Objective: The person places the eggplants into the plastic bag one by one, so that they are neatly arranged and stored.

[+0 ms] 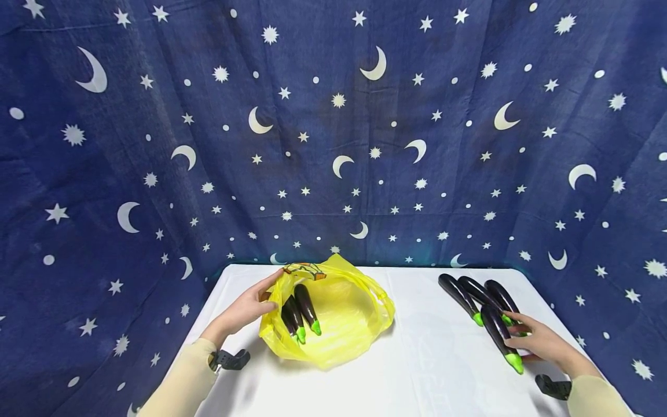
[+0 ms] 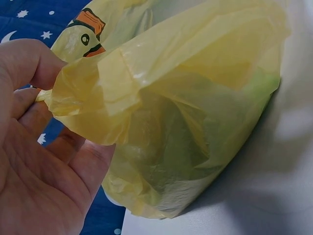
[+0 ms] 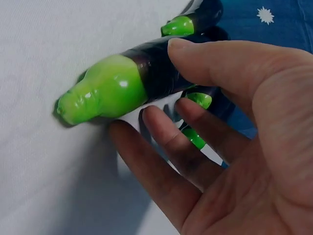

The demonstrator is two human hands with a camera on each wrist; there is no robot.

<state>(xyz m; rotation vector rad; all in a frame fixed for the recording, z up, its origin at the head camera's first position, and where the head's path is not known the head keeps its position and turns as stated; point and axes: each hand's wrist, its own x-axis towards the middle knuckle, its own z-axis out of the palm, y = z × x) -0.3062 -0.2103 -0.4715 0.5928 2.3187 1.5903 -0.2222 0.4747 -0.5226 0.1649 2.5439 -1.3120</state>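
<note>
1. A person's left hand [image 1: 249, 307] pinches the rim of a crinkled, translucent yellow plastic bag [image 1: 385, 313], its mouth gaping on a white, cloth-smooth tabletop [image 1: 396, 382].
2. Well apart to the right, the right hand [image 1: 544, 343] spreads thumb and fingers about the nearest glossy, dark purple, elongated eggplant with a bright green cap [image 1: 494, 326]; the thumb overlaps its side, though firm finger contact cannot be told.
3. The step in hand appears to be taking hold of that eggplant; the next move would call for a fuller grip around its slick, rounded body while the bag's limp mouth is held wide.
4. Three similar eggplants [image 1: 458, 294] lie just beyond it, bunched together; others [image 1: 306, 302] rest inside the bag, green ends toward the viewer.
5. Behind hangs a creased navy cloth printed with pale moons and stars [image 1: 318, 191].
</note>
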